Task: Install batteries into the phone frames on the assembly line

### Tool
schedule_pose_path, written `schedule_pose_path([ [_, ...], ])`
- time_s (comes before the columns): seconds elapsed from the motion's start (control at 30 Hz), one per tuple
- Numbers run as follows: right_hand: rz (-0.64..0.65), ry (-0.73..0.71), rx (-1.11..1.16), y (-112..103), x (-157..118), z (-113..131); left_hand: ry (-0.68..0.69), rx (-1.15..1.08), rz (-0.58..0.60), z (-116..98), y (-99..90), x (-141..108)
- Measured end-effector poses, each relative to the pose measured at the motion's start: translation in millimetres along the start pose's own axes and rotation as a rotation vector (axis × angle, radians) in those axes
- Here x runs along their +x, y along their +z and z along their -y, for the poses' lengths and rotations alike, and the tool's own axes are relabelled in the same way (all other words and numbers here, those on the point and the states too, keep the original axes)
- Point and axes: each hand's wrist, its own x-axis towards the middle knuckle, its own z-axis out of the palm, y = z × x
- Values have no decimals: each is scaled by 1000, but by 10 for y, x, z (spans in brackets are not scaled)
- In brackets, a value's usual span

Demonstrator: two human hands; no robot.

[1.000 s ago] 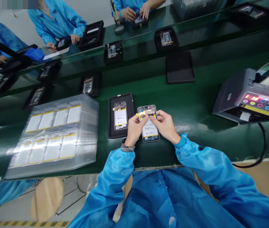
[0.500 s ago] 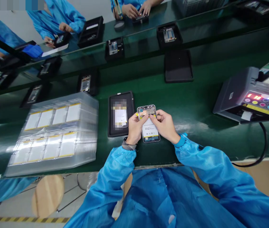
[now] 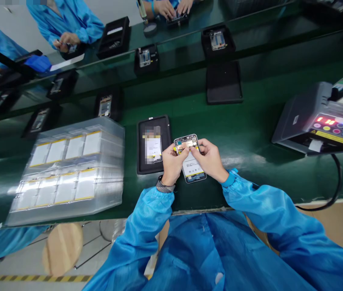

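Centrally in the frame, the uncovered phone [image 3: 194,169] is gripped between both hands over the green bench [image 3: 256,178], its upper end tipped slightly left. The left hand [image 3: 171,165] pinches its left edge, the right hand [image 3: 211,159] its right edge; on both, the fingers are curled in close, with the thumbs nearly meeting over the phone's middle and hiding part of it. Just left, a black tray [image 3: 140,163] holds a second phone [image 3: 153,147], partly blurred out; the left hand lies between the two phones. A stack of clear plastic trays [image 3: 115,161] with white, yellow-edged cells takes up the left side. Above centre right lies a flat black tray [image 3: 224,83]. At the right edge a tape dispenser [image 3: 301,117] with a lit display stands well apart from the hands, its black cable [image 3: 338,178] curving down below it. Co-workers' hands [image 3: 69,39] show at upper left, others [image 3: 171,9] at top centre.
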Motion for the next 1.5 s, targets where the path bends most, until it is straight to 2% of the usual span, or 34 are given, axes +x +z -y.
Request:
schedule_pose_path([
  [0.23, -31, 31, -9, 16, 28, -32, -36, 19, -22, 7, 6, 4],
  [0.37, -7, 46, 82, 2, 27, 36, -85, -67, 65, -11, -29, 26],
  [0.5, -40, 36, 130, -44, 39, 121, -108, -155, 156, -37, -46, 43],
  [0.7, -86, -3, 74, -86, 83, 117, -142, -150, 193, -64, -34, 45],
  [0.83, -199, -89, 58, -142, 166, 106, -253, -152, 316, -114, -56, 49],
  [0.97, -267, -106, 91, -269, 277, 134, -314, -10, 477, -133, -76, 49],
  [1.1, -273, -80, 64, -337, 305, 137, -333, 33, 619, -121, -58, -4],
  [1.2, -250, -89, -31, -394, 207, 168, -332, 44, 647, -109, -37, -41],
  [1.27, -318, -178, -159, -510, 51, 236, -322, 30, 638, -104, -28, -51],
  [1.33, -455, -274, -264, -726, -178, 341, -321, 0, 619, -103, -22, -51],
  [1.43, -687, -334, -321, -1226, -579, 533, -317, -57, 571, -110, -20, -36],
  [1.5, -885, -375, -350, -1603, -808, 645, -311, -93, 549, -116, -23, -23],
])
